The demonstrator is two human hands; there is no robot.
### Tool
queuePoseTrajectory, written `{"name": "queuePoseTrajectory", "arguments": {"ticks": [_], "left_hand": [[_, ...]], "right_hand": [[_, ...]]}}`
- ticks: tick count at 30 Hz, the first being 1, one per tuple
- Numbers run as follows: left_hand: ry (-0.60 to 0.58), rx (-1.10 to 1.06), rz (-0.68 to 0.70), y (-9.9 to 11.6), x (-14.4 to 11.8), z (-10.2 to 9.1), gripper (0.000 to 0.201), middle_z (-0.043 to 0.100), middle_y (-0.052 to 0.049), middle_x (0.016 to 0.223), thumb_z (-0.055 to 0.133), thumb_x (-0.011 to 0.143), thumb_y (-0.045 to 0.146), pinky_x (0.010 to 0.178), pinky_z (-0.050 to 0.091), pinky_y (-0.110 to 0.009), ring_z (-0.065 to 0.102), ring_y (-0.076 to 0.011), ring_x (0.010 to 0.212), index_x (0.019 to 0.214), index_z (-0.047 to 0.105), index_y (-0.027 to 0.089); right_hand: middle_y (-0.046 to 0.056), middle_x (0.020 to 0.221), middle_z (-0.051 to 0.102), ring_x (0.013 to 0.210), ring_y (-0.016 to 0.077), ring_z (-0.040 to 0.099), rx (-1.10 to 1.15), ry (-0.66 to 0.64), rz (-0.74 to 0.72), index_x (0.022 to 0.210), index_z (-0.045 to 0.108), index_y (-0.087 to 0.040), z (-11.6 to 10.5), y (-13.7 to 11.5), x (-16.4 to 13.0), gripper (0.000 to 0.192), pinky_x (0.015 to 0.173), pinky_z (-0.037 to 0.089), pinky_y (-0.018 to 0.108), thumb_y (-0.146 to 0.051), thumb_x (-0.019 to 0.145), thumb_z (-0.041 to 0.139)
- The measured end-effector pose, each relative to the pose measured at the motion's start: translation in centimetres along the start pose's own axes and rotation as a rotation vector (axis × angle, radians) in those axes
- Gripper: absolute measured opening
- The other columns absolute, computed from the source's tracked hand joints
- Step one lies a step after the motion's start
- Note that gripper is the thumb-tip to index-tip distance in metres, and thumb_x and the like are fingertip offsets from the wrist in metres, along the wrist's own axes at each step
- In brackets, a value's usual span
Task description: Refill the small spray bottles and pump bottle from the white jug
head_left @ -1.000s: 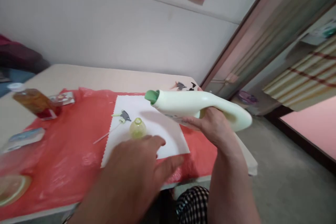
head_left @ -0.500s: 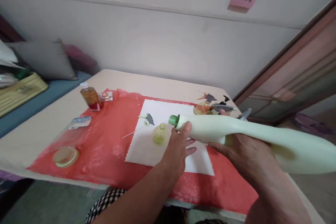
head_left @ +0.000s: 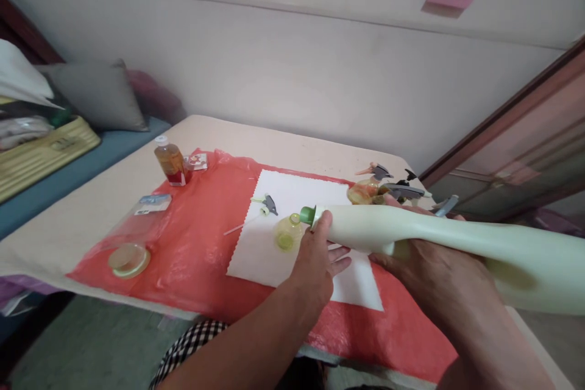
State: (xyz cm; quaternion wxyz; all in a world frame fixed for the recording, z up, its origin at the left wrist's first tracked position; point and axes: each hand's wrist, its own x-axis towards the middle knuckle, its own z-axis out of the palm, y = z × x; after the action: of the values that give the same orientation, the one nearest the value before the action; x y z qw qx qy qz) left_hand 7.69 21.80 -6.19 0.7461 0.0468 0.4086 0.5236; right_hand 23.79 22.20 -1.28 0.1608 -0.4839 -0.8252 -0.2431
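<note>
A large pale green jug (head_left: pixel 379 225) lies tilted almost level, its dark green spout (head_left: pixel 307 214) pointing left. My right hand (head_left: pixel 425 262) wraps round its handle, partly hidden by the jug. My left hand (head_left: pixel 317 253) supports the spout end, thumb on the near side and the other fingers spread below. Just left of the spout, a clear yellow-green spray bottle (head_left: pixel 286 236) without its top stands on a white cloth (head_left: pixel 256 262). The spout appears close to the bottle's mouth; I cannot tell whether they touch. A grey and green spray head (head_left: pixel 269 205) with a thin tube lies beside the bottle.
Red plastic sheeting (head_left: pixel 196 244) covers part of the table. At left are an amber bottle (head_left: pixel 171 161), a clear packet (head_left: pixel 153 202) and a round lidded container (head_left: pixel 128 260). Other spray bottles (head_left: pixel 363 191) stand behind the jug. A wall (head_left: pixel 274 73) runs along the back.
The jug and both hands have shifted so the green spout is now nearer the bottle's mouth. My view has turned slightly left.
</note>
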Motion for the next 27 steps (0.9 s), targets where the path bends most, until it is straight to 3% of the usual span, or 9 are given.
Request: {"name": "queuePoseTrajectory", "arguments": {"ticks": [14, 20, 27], "left_hand": [[-0.004, -0.148, -0.051, 0.2, 0.0, 0.0, 0.055, 0.063, -0.015, 0.127, 0.063, 0.085, 0.051, 0.096, 0.054, -0.04, 0.07, -0.0305, 0.103, 0.129, 0.053, 0.021], [-0.023, -0.222, -0.047, 0.3, 0.0, 0.2, 0.053, 0.059, -0.016, 0.13, 0.065, 0.084, 0.048, 0.095, 0.055, -0.039, 0.066, -0.031, 0.11, 0.126, 0.053, 0.018], [-0.027, -0.269, -0.027, 0.3, -0.2, 0.3, 0.048, 0.056, -0.018, 0.133, 0.066, 0.084, 0.043, 0.092, 0.058, -0.038, 0.061, -0.0328, 0.119, 0.123, 0.054, 0.017]], "right_hand": [[0.022, 0.13, 0.059, 0.115, 0.0443, 0.059, -0.059, 0.057, -0.062, 0.154, 0.03, -0.018, -0.8, -0.9, 0.7, 0.066, 0.102, 0.038, 0.069, -0.049, 0.097, 0.04], [0.022, 0.13, 0.059, 0.118, 0.044, 0.057, -0.034, -0.002, -0.029, 0.155, 0.025, -0.021, -1.8, -1.7, 1.1, 0.065, 0.104, 0.034, 0.07, -0.041, 0.096, 0.044], [0.022, 0.131, 0.058, 0.119, 0.0436, 0.056, -0.039, -0.001, -0.026, 0.154, 0.027, -0.019, -1.4, -1.5, 0.9, 0.068, 0.106, 0.032, 0.069, -0.043, 0.095, 0.049]]}}
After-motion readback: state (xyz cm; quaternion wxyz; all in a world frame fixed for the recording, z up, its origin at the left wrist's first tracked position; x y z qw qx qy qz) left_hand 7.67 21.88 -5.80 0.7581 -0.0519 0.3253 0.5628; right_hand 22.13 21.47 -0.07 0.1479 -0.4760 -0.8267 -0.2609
